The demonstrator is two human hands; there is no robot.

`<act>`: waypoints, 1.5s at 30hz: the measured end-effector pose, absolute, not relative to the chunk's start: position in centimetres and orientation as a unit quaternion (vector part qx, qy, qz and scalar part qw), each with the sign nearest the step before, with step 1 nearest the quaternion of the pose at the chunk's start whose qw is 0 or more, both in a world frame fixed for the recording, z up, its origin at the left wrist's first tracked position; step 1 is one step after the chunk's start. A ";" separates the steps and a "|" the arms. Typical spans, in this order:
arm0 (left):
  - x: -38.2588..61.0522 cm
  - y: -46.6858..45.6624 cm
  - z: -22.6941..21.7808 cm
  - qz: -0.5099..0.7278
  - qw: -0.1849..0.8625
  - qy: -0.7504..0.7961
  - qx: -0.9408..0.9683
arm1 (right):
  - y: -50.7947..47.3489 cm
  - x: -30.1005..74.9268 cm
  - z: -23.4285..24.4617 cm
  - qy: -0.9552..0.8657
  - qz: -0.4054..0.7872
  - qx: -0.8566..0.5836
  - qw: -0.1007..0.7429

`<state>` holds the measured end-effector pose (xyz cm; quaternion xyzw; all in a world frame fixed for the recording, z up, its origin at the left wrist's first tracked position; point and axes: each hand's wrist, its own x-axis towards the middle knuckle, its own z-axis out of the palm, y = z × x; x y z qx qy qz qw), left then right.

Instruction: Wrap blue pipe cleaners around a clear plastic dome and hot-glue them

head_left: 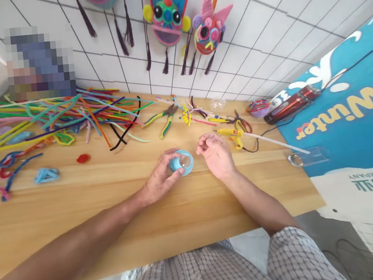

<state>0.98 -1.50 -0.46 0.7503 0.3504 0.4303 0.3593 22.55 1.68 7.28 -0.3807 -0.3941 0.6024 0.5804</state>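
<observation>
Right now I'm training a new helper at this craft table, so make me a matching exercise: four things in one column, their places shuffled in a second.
1 blue coil
2 glue gun
3 pliers
4 red bottle

A at the blue banner edge
B in the left hand
C just beyond the right hand
D beside the pipe-cleaner pile

Pairs: 1-B, 2-C, 3-D, 4-A.

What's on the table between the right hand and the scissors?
The yellow glue gun lies there, on the wooden table, beyond the right hand and before the scissors. The head view shows it. The left hand grips a blue ring.
</observation>
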 end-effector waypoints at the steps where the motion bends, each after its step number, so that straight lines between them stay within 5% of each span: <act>1: 1.0 -1.4 -0.5 0.426 0.359 0.346 0.755 | 1.7 22.6 7.4 -0.401 0.595 -0.377 0.586; 15: 1.2 -0.4 -1.2 0.432 0.367 0.328 0.756 | -1.3 25.9 8.1 -0.444 0.523 -0.430 0.587; 23: 1.4 0.1 -1.8 0.456 0.356 0.314 0.753 | -6.2 40.8 7.1 -0.500 0.212 -0.720 0.433; 28: 1.3 0.3 -1.9 0.450 0.358 0.320 0.753 | -7.2 45.8 4.8 -0.464 0.117 -0.785 0.394; 45: 1.2 -0.1 -1.4 0.439 0.355 0.318 0.762 | -8.6 33.5 5.2 -0.664 0.234 -0.648 0.289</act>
